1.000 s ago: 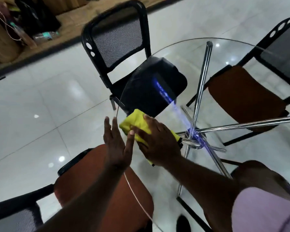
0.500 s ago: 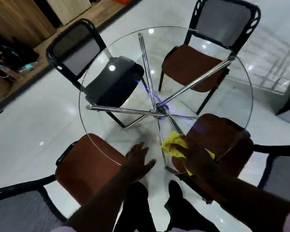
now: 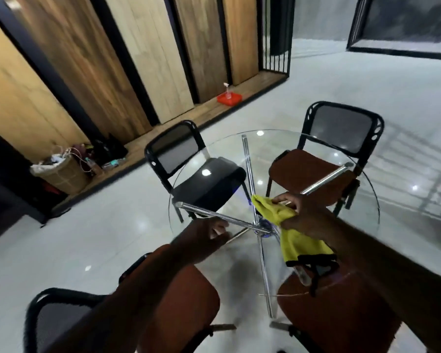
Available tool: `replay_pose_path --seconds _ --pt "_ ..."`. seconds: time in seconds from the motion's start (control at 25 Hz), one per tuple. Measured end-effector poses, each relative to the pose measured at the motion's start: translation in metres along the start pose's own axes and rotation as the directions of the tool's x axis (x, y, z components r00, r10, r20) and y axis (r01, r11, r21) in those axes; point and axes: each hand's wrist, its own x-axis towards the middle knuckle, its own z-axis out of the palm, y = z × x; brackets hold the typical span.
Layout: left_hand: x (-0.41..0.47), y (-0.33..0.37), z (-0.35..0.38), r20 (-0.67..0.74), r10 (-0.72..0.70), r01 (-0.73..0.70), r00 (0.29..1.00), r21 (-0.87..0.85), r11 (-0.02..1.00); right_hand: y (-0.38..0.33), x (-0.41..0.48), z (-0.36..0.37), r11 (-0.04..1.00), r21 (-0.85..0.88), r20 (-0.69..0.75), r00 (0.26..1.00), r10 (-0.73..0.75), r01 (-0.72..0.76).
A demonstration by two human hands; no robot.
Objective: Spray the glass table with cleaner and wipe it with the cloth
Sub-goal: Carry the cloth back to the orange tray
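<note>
While right hand point(image 3: 303, 217) fingers pinch cloth point(image 3: 294, 238) | hangs over glass table point(image 3: 354, 200)

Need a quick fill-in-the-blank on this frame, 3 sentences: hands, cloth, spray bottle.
1. The yellow cloth is gripped in the ____ hand.
2. The left hand holds ____.
3. The spray bottle stands in a ____ tray on the wooden ledge by the wall, away from the glass table.

Missing words: right; nothing; red
</note>
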Motion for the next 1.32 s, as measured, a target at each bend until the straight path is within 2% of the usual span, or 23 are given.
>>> replay_pose_path --seconds 0.16,0.24,0.4,0.52,0.76,0.88,1.0,1.2,1.32 --pt "-0.115 -0.05 -0.109 -0.28 0.0 0.006 0.96 0.024 1.0 -0.164 0.004 0.051 0.956 0.0 0.092 0.952 -0.293 0.294" --pt "-0.186 -0.08 -0.152 -0.38 -0.065 0.09 0.922 0.047 0.995 -0.244 -0.005 0.095 0.918 0.02 0.132 0.909 -0.395 0.396" --pt "-0.38 -0.164 -0.236 -0.58 -0.241 0.313 0.778 0.026 0.949 -0.42 -0.048 0.223 0.797 0.129 0.208 0.77 -0.603 0.59" --pt "-0.501 -0.207 -0.281 -0.675 -0.36 0.462 0.644 -0.031 0.886 -0.514 -0.088 0.305 0.737 0.194 0.266 0.689 -0.674 0.647" --pt "-0.606 -0.287 -0.366 -0.759 -0.401 0.576 0.513 -0.042 0.816 -0.653 -0.091 0.402 0.645 0.263 0.333 0.56 -0.758 0.717" --pt "-0.597 -0.355 -0.411 -0.743 -0.395 0.579 0.54 -0.014 0.815 -0.701 -0.043 0.433 0.655 0.277 0.279 0.593 -0.755 0.703" --pt "-0.557 -0.423 -0.467 -0.713 -0.336 0.529 0.616 0.058 0.846 -0.736 0.027 0.466 0.67 0.308 0.222 0.634 -0.741 0.675" --pt "-0.48 -0.515 -0.578 -0.628 -0.217 0.451 0.748 0.241 0.859 -0.803 0.142 0.504 0.701 0.264 0.13 0.696 -0.706 0.662" --pt "-0.446 -0.559 -0.64 -0.626 -0.195 0.417 0.755 0.228 0.88 -0.84 0.185 0.51 0.708 0.241 0.083 0.713 -0.696 0.663"
